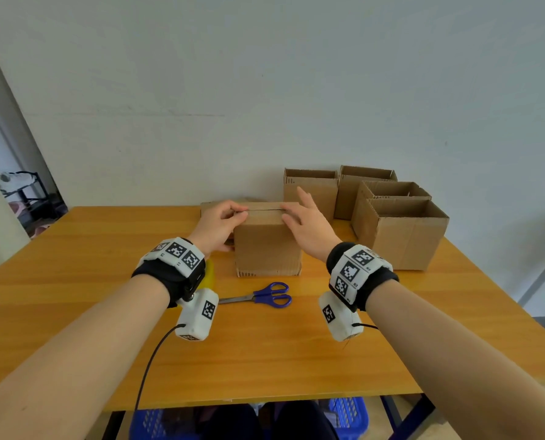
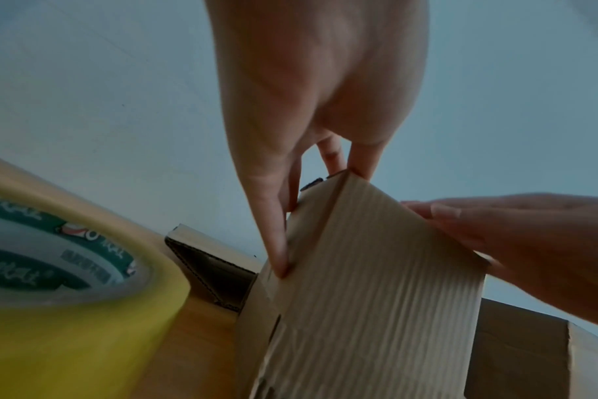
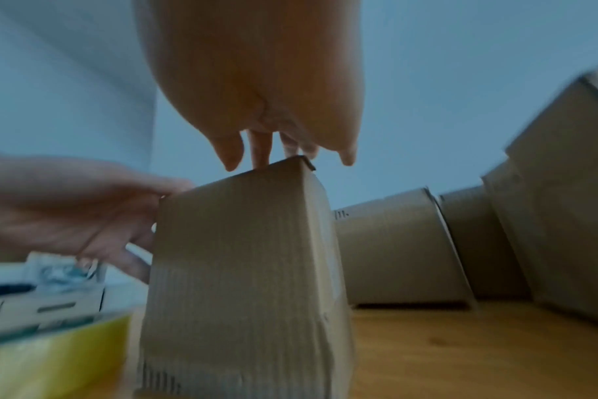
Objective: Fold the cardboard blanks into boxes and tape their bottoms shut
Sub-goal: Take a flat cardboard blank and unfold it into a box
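Note:
A brown cardboard box (image 1: 268, 246) stands in the middle of the wooden table (image 1: 106, 265), its upper flaps folded flat with a seam between them. My left hand (image 1: 225, 219) grips the box's top left edge, fingers curled over the flaps and thumb down its left side (image 2: 277, 243). My right hand (image 1: 306, 220) lies on the top right with straight fingers pressing the flaps. The left wrist view shows the box (image 2: 376, 270) from below, with the right hand (image 2: 529, 237) at its far edge. In the right wrist view, fingertips (image 3: 260, 156) touch the box (image 3: 239, 256).
A yellow tape roll (image 1: 210, 274) lies left of the box, mostly hidden under my left wrist. Blue-handled scissors (image 1: 264, 295) lie in front of the box. Several open-topped boxes (image 1: 398, 233) stand at the back right. More cardboard (image 1: 209, 207) lies behind my left hand.

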A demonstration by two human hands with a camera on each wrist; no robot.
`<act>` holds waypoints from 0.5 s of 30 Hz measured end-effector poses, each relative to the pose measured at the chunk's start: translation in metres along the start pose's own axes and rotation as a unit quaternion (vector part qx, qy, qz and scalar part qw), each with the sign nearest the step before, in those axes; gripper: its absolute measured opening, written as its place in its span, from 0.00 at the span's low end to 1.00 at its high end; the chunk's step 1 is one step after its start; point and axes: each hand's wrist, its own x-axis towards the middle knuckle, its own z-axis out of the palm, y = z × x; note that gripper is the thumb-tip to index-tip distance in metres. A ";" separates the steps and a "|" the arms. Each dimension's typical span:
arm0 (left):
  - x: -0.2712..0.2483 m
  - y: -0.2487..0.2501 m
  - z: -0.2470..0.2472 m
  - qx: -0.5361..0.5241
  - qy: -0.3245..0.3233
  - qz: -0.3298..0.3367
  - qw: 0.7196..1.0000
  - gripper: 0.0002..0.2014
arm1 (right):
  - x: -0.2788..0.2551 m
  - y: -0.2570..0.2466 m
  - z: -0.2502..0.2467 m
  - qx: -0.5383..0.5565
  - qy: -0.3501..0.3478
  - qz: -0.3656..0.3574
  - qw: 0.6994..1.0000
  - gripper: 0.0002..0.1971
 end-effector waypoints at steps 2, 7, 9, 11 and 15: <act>0.000 0.001 0.000 0.010 0.005 0.004 1.000 0.10 | 0.001 -0.006 0.004 -0.110 -0.009 -0.059 0.992 0.22; -0.004 0.008 -0.006 0.035 -0.014 0.003 0.999 0.10 | 0.002 -0.013 0.010 -0.198 -0.041 -0.109 0.973 0.25; -0.007 0.010 -0.013 0.061 -0.029 0.008 0.998 0.14 | 0.002 -0.013 0.007 -0.206 -0.039 -0.114 0.971 0.23; -0.011 0.007 -0.024 0.113 -0.028 0.029 0.993 0.18 | 0.002 -0.013 0.005 -0.214 -0.048 -0.111 0.969 0.23; -0.028 -0.010 -0.052 0.334 -0.050 0.006 0.941 0.16 | 0.003 -0.015 0.005 -0.209 -0.060 -0.100 0.971 0.22</act>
